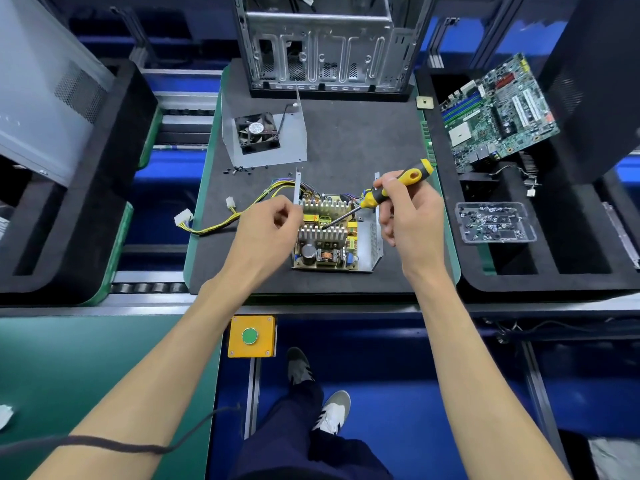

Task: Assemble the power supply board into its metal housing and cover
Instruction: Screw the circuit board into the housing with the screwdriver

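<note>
The screwdriver point(394, 188) is gripped by the right hand point(408, 209); its tip should be seated squarely on the power supply board point(325, 237), below-left. The left hand point(266, 223), curled, possibly pinches a screw.

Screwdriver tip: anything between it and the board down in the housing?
Nothing visible does. The screwdriver in the right hand already has its tip among the heatsink fins on the power supply board; the left hand sits beside.
</note>
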### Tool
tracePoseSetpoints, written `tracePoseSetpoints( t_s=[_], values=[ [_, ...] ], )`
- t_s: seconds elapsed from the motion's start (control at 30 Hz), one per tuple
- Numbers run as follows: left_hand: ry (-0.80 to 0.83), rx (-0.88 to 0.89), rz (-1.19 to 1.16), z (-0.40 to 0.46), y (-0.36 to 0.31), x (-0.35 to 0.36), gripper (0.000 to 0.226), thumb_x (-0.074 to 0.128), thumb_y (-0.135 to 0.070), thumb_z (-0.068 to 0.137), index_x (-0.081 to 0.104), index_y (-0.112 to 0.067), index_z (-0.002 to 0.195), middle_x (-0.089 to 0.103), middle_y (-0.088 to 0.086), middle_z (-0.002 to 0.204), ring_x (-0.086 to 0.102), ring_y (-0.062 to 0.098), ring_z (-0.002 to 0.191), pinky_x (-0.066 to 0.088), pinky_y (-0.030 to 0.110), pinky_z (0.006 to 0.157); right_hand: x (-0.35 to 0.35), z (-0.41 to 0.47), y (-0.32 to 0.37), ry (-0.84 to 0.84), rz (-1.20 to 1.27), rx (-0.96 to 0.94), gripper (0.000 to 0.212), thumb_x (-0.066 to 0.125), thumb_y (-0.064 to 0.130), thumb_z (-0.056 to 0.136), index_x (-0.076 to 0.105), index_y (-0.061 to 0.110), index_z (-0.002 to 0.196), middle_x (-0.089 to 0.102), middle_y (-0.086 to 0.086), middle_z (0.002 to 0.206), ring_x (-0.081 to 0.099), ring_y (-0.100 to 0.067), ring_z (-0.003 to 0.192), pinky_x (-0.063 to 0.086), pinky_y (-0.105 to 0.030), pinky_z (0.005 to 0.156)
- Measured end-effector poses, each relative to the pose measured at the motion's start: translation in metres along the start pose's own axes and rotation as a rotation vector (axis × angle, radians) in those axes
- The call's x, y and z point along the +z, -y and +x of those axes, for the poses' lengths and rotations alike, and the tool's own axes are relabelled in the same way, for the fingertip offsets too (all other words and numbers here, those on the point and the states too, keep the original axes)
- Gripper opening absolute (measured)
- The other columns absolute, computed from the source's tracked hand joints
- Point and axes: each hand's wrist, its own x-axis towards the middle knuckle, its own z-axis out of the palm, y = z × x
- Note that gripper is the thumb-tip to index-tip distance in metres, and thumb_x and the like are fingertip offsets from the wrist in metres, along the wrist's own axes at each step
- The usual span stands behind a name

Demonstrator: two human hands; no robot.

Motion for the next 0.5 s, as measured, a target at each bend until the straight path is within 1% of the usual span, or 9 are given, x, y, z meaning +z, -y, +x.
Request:
tracePoseSetpoints(
  t_s=[0.1,0.13,0.2,0.3,0.33,0.37,0.4,0.47,0.5],
  values=[
    [-0.022,0.04,0.016,0.013,0.0,-0.003,0.026,0.057,-0.03,0.098,0.066,-0.021,0.076,0.068,-0.001,0.067,0.06,0.011,0.063,0.043,0.019,0.057,0.005,0.01,0.001,-0.015,-0.053,-0.042,0.017,0.059,0.022,0.099,0.064,0.01,0.089,0.054,0.015,0.057,0.046,-0.003,0.048,0.036,-0.011,0.048],
    [-0.026,0.047,0.015,0.018,-0.001,-0.003,0.022,0.06,-0.028,0.097,0.067,-0.022,0.077,0.069,-0.003,0.068,0.059,0.009,0.063,0.043,0.015,0.058,0.007,0.013,0.001,-0.016,-0.066,-0.052,0.019,0.059,0.025,0.098,0.064,0.01,0.088,0.055,0.016,0.057,0.048,-0.002,0.049,0.038,-0.01,0.051],
    [-0.021,0.059,0.011,0.027,-0.003,-0.004,0.014,0.065,-0.024,0.094,0.07,-0.022,0.082,0.07,-0.006,0.073,0.06,0.011,0.067,0.044,0.012,0.063,0.01,0.02,0.001,-0.014,-0.074,-0.059,0.02,0.059,0.027,0.096,0.065,0.01,0.086,0.057,0.015,0.059,0.051,-0.001,0.051,0.041,-0.011,0.054],
    [0.026,0.094,0.025,0.037,-0.007,-0.007,0.01,0.07,-0.017,0.091,0.074,-0.024,0.085,0.07,-0.008,0.074,0.056,0.005,0.063,0.042,0.009,0.062,0.013,0.029,-0.002,-0.008,-0.101,-0.049,0.023,0.061,0.028,0.097,0.066,0.008,0.085,0.062,0.011,0.067,0.059,-0.01,0.064,0.051,-0.024,0.067],
    [0.047,0.103,0.027,0.039,-0.008,-0.007,0.011,0.071,-0.015,0.09,0.075,-0.024,0.086,0.071,-0.008,0.074,0.055,0.003,0.061,0.042,0.009,0.061,0.014,0.031,-0.002,-0.002,-0.115,-0.047,0.024,0.061,0.027,0.098,0.066,0.007,0.086,0.063,0.011,0.067,0.06,-0.012,0.067,0.052,-0.028,0.07],
    [0.069,0.108,0.021,0.041,-0.01,-0.008,0.011,0.072,-0.014,0.089,0.076,-0.025,0.087,0.072,-0.008,0.075,0.057,0.002,0.062,0.043,0.009,0.063,0.015,0.033,-0.003,0.002,-0.124,-0.043,0.025,0.06,0.027,0.099,0.066,0.006,0.087,0.062,0.013,0.065,0.06,-0.011,0.067,0.052,-0.029,0.071],
    [0.094,0.105,0.003,0.043,-0.011,-0.008,0.011,0.073,-0.014,0.088,0.076,-0.025,0.087,0.073,-0.008,0.076,0.062,0.003,0.063,0.048,0.013,0.066,0.016,0.034,-0.004,0.001,-0.127,-0.037,0.025,0.06,0.027,0.1,0.067,0.006,0.087,0.061,0.014,0.064,0.059,-0.009,0.066,0.051,-0.027,0.069],
    [0.133,0.086,-0.064,0.046,-0.014,-0.008,0.01,0.076,-0.016,0.087,0.076,-0.026,0.085,0.074,-0.009,0.078,0.069,0.011,0.063,0.055,0.023,0.066,0.02,0.037,-0.002,-0.012,-0.101,-0.024,0.025,0.058,0.025,0.101,0.066,0.005,0.088,0.059,0.015,0.061,0.055,-0.002,0.058,0.045,-0.016,0.059],
    [0.138,0.076,-0.097,0.047,-0.016,-0.009,0.01,0.076,-0.018,0.087,0.076,-0.027,0.083,0.075,-0.009,0.077,0.07,0.013,0.06,0.055,0.022,0.064,0.022,0.039,-0.001,-0.02,-0.074,-0.017,0.025,0.057,0.024,0.101,0.064,0.005,0.088,0.056,0.016,0.058,0.052,-0.001,0.052,0.042,-0.012,0.053]
  ],
)
